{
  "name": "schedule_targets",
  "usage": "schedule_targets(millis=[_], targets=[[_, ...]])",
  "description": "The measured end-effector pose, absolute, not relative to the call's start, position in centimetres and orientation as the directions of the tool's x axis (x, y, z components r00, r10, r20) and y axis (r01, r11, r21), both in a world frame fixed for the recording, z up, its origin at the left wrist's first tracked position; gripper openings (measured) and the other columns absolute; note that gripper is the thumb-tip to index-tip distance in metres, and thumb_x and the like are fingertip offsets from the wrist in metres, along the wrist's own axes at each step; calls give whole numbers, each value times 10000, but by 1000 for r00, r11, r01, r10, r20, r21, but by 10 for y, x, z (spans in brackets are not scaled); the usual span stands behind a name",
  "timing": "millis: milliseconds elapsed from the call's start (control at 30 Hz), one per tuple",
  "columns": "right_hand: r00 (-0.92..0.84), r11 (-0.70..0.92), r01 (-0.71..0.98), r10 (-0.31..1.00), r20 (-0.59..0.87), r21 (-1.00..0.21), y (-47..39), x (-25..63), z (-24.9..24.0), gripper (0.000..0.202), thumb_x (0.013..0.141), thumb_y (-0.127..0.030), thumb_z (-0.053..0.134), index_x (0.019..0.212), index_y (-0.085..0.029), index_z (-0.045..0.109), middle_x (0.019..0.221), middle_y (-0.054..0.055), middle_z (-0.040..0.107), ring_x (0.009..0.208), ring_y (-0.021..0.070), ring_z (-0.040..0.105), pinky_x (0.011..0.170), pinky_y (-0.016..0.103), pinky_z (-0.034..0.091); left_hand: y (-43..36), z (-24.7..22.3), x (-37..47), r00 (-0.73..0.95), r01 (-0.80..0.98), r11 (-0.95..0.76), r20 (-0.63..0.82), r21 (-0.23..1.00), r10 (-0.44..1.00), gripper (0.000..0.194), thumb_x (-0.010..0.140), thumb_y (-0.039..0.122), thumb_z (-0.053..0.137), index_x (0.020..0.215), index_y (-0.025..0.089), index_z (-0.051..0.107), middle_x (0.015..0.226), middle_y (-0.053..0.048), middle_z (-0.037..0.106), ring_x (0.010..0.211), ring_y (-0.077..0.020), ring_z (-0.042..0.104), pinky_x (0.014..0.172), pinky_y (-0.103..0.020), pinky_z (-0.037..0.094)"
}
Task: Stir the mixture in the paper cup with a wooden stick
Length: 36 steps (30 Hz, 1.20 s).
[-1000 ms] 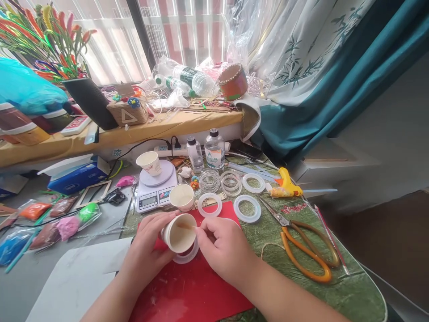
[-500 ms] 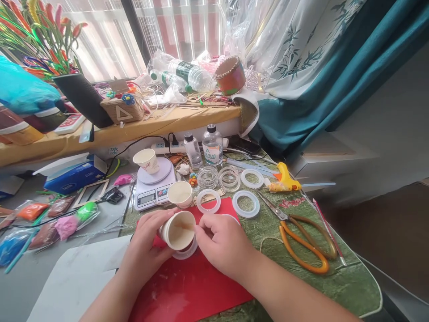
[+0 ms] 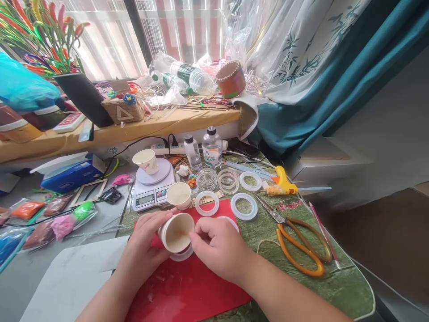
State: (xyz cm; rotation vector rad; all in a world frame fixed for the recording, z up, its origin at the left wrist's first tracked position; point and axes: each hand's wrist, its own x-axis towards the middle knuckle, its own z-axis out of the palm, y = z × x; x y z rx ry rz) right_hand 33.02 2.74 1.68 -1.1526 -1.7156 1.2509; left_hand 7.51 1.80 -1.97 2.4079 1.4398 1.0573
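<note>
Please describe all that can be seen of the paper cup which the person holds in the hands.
The paper cup is small and white outside, cream inside, with a rolled rim. It is tilted, its mouth turned toward the camera, so the inside shows, with a pale layer at the bottom. The left hand grips its side, and the fingertips of the right hand touch its rim. Just under it lies a white ring mould on the red mat. Whether the cup rests on the ring cannot be told.

Small white paper cup (image 3: 176,233), tilted mouth-forward over a clear ring mould (image 3: 181,255) on the red mat (image 3: 187,288)
</note>
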Motion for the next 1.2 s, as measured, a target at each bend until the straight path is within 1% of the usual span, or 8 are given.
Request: schedule_targets(millis=[133, 267, 433, 600, 700, 833, 1133, 1200], targets=[[-284, 95, 249, 958, 21, -964, 29, 331, 16, 295, 971, -343, 628, 715, -233, 531, 644, -39, 555, 615, 135, 487, 593, 274, 340, 19, -20, 74, 319, 700, -563, 514, 439, 797, 545, 984, 335, 785, 1505, 352, 630, 1413, -82, 800, 1264, -313, 748, 1033, -443, 619], [-334, 51, 208, 942, -22, -977, 30, 331, 16, 253, 949, -334, 631, 728, -232, 563, 664, -31, 582, 629, 142, 513, 598, 269, 367, 19, -23, 72, 319, 704, -564, 518, 432, 794, 557, 991, 348, 779, 1524, 350, 617, 1433, -86, 789, 1272, -315, 742, 1027, -436, 622], [-345, 142, 248, 937, 50, -958, 27, 330, 17, 289, 944, -296, 633, 693, -235, 503, 619, -48, 511, 580, 127, 441, 571, 279, 307, 19, -24, 72, 313, 699, -565, 523, 438, 793, 558, 993, 374, 785, 1525, 362, 617, 1425, -83, 793, 1274, -321, 742, 1021, -444, 628], [-299, 143, 272, 953, 57, -952, 28, 330, 16, 284, 959, -311, 635, 710, -236, 520, 636, -39, 540, 597, 135, 470, 579, 274, 326, 18, -24, 72, 311, 702, -560, 519, 439, 796, 526, 1008, 362, 765, 1516, 362, 630, 1429, -88, 791, 1284, -322, 741, 1037, -455, 627], [-323, 93, 269, 946, 1, -959, 29, 331, 16, 260, 953, -306, 632, 721, -239, 534, 637, -38, 552, 589, 138, 477, 568, 268, 333, 19, -23, 72, 323, 694, -578, 532, 429, 783, 531, 1007, 352, 770, 1518, 360, 623, 1426, -88, 791, 1289, -315, 736, 1037, -448, 628], [-293, 154, 298, 954, 63, -942, 29, 330, 17, 278, 952, -308, 617, 708, -240, 502, 647, -32, 545, 611, 143, 475, 588, 279, 326, 20, -20, 74, 325, 692, -584, 538, 425, 778, 530, 993, 329, 786, 1500, 358, 633, 1411, -88, 799, 1278, -316, 745, 1035, -452, 628], [-326, 75, 239, 945, -7, -968, 27, 328, 18, 254, 933, -312, 623, 710, -236, 531, 642, -44, 542, 596, 132, 467, 574, 270, 320, 21, -17, 73, 355, 686, -599, 528, 413, 771, 546, 985, 303, 796, 1502, 347, 629, 1418, -88, 795, 1283, -310, 744, 1034, -437, 616], [-288, 100, 255, 957, 23, -962, 27, 328, 18, 254, 930, -309, 623, 708, -236, 523, 641, -45, 535, 601, 132, 467, 578, 272, 315, 21, -16, 72, 363, 696, -596, 519, 401, 774, 548, 987, 300, 794, 1506, 343, 622, 1422, -88, 793, 1284, -310, 744, 1037, -437, 614]])
